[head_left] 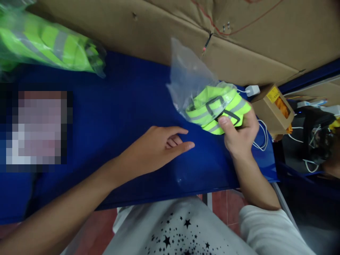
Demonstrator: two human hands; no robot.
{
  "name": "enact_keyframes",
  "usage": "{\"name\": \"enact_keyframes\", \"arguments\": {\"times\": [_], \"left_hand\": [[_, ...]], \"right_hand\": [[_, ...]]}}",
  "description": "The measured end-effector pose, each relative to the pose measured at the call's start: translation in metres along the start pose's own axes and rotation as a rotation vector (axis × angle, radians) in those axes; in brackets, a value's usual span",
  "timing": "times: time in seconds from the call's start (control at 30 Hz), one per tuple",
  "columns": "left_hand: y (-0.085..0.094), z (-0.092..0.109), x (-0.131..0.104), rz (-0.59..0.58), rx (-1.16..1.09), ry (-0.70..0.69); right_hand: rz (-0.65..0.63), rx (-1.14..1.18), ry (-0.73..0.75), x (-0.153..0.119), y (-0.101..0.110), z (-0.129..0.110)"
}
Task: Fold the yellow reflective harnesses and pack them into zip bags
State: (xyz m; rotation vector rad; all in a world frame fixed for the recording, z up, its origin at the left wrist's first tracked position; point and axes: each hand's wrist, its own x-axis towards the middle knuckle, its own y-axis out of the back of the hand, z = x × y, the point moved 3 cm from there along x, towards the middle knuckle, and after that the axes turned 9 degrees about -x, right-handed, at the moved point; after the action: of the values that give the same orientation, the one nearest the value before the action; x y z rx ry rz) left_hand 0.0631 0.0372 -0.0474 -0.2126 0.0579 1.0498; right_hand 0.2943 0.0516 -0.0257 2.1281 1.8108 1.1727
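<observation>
My right hand (pixel 241 132) grips a rolled neon-yellow reflective strap bundle (pixel 231 101) with grey stripes and black buckles, thumb on the near buckle. A clear plastic bag (pixel 187 78) covers part of the bundle, and its loose end spreads up and to the left. Left of the bundle, my left hand (pixel 164 147) is held over the blue table, apart from the bundle. Its thumb and index finger are spread with nothing between them, and the other fingers curl inward.
More neon-yellow reflective material in clear plastic (pixel 61 46) lies at the back left. A pixelated object (pixel 39 127) is below it. On the right are a white charger (pixel 252 90), cable and cardboard box (pixel 275 111). Brown board stands behind the blue table (pixel 119 106).
</observation>
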Motion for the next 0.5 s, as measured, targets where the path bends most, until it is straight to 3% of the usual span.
{"name": "enact_keyframes", "arguments": {"times": [0.1,0.13,0.2,0.23,0.3,0.4,0.5], "left_hand": [[0.018,0.02,-0.005,0.254,0.336,-0.391],[0.022,0.027,-0.006,0.28,0.435,-0.55],[0.024,0.034,-0.005,0.204,0.622,-0.769],[0.024,0.036,-0.004,0.129,0.687,-0.795],[0.024,0.037,0.0,0.037,0.7,-0.713],[0.025,0.04,0.004,0.067,0.449,-0.492],[0.023,0.043,0.004,0.126,0.2,-0.398]], "right_hand": [[-0.055,-0.18,0.251,-0.002,0.006,-0.014],[-0.116,-0.213,0.328,-0.004,0.005,-0.017],[-0.243,-0.241,0.445,-0.009,0.001,-0.022],[-0.301,-0.24,0.484,-0.012,-0.001,-0.023],[-0.386,-0.231,0.547,-0.017,-0.005,-0.026],[-0.385,-0.227,0.623,-0.02,-0.008,-0.032],[-0.314,-0.245,0.609,-0.02,-0.006,-0.037]]}}
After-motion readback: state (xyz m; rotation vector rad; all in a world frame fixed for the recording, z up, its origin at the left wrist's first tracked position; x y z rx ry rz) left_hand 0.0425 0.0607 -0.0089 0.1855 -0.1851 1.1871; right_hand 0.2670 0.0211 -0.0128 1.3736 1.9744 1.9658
